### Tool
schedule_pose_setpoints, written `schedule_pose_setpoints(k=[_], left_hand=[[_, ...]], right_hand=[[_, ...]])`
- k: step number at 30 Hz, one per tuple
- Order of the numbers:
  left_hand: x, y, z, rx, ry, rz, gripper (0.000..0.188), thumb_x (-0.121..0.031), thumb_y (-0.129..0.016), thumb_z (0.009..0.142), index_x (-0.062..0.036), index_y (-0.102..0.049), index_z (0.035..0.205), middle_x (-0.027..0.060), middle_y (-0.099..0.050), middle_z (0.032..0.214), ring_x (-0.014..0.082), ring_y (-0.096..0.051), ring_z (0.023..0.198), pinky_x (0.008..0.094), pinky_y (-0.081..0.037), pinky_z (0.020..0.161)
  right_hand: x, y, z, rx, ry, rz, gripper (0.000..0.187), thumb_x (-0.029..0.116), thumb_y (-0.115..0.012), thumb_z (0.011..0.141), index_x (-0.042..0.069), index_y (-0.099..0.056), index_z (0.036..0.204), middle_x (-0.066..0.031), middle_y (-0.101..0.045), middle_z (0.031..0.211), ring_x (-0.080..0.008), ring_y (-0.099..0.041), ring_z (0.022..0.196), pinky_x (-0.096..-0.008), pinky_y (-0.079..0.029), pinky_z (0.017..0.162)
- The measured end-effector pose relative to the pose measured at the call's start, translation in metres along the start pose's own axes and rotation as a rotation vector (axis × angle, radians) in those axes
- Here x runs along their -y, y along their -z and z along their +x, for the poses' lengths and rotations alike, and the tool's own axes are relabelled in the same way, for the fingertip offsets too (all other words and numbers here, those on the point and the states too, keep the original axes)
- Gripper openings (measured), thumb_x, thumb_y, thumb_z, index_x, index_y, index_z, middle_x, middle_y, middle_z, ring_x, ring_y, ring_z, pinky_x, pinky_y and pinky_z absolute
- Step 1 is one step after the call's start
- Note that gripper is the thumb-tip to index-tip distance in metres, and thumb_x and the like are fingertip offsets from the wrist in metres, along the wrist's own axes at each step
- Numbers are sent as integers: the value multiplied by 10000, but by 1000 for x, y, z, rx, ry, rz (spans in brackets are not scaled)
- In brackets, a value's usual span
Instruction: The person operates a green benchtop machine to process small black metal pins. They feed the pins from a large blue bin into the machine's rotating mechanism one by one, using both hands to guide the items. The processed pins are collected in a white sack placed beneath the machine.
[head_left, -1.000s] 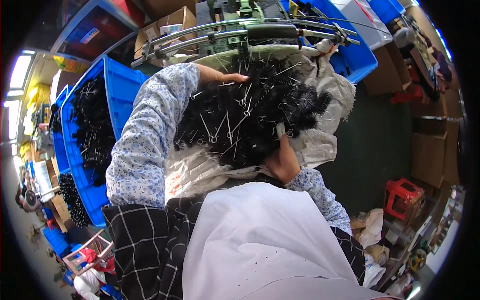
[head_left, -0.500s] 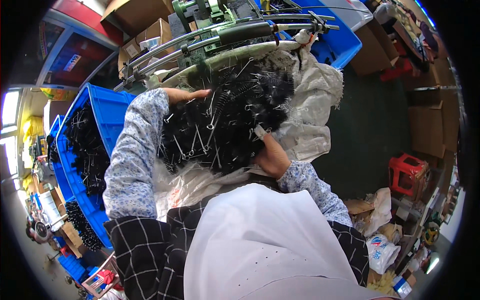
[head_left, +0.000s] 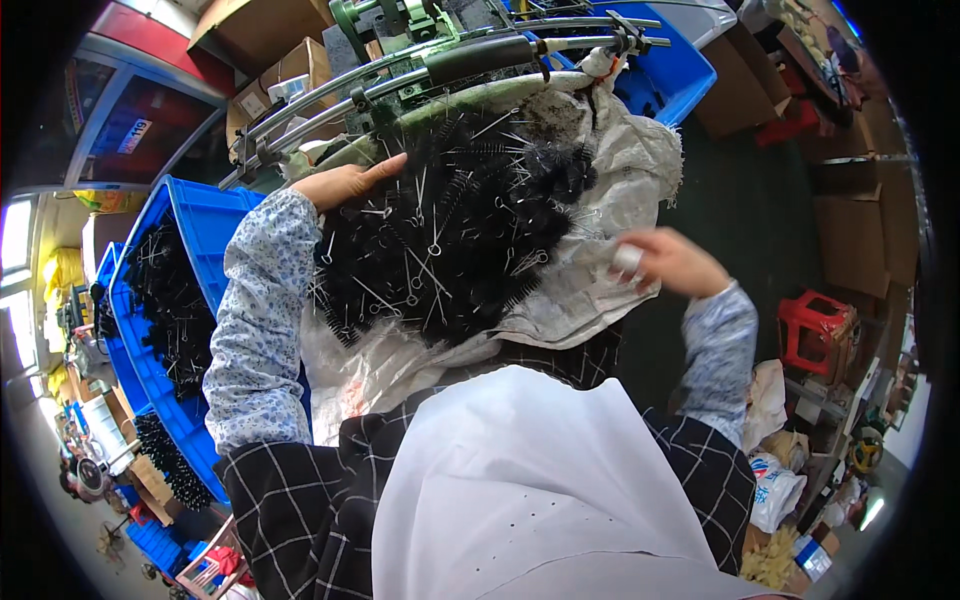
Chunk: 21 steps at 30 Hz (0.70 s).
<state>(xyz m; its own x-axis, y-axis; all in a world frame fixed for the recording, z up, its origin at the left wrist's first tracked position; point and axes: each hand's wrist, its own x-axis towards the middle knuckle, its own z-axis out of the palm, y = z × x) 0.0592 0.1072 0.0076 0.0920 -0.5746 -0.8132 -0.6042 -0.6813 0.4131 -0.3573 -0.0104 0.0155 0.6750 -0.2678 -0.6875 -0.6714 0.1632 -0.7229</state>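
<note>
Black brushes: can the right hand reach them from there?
Probably yes: the right hand is near the right edge of the white sack, with nothing visible between it and the black brushes.

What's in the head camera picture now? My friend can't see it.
A person's left hand is at the upper left edge of a heap of black wire brushes on a white sack; the blurred right hand is at the sack's right edge. Beyond is a machine with metal rails, and at left a blue bin holds more black brushes.
</note>
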Motion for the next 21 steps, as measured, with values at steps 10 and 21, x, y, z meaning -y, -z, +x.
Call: schedule_pose_setpoints(k=[10,21], left_hand=[[-6,-32,-8,-68,19,184,1046,-837,-282,707,110,-591,1025,288,-588,1013,367,-554,1037,380,-387,936],[-4,-52,-29,-90,21,75,961,-774,-319,768,120,-585,999,245,-606,958,329,-568,985,371,-409,871]], right_hand=[[131,5,177,-38,400,-408,624,497,-370,910,-27,-435,1241,-216,-461,1266,-283,-434,1184,-372,-323,983],[119,-48,194,270,346,-80,614,481,-466,886,-2,-470,1265,-143,-488,1287,-239,-429,1195,-290,-276,1020]])
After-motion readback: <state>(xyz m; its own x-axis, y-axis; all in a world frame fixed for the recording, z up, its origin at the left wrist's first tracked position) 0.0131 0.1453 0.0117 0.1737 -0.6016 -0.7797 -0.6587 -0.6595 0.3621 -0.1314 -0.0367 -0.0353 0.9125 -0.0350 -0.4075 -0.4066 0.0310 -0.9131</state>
